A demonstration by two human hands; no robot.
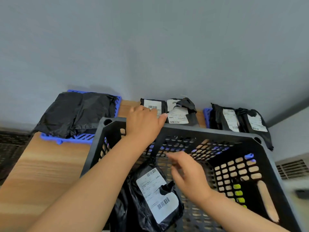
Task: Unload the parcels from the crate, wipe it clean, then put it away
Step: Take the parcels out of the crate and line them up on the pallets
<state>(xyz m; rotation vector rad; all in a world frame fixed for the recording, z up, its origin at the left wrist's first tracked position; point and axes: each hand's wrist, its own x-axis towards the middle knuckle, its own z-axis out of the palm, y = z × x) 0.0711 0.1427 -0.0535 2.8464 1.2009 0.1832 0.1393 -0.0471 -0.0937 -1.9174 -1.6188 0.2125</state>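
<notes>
One black perforated crate (209, 133) sat on the wooden table (41, 164), near edge, open top up. Inside it: one black labelled parcel (157, 190) on the floor; more black plastic lay at its left, and it could not be told whether that was a separate parcel. Five parcels were out, along the grey wall (150, 47): one unlabelled bag parcel (75, 113) on the left blue tray (73, 138), two middle parcels (151, 104) (180, 114) side by side on bare wood just behind the crate, two right parcels (230, 119) (255, 123) on the right blue tray (207, 114). So two blue trays. Left hand (143, 123) reached over the crate's far rim, fingers on the left middle parcel, thumb out; gripping or released could not be told. Right hand (189, 174), blurred, hovered inside the crate above the labelled parcel, fingers loose, holding nothing.
</notes>
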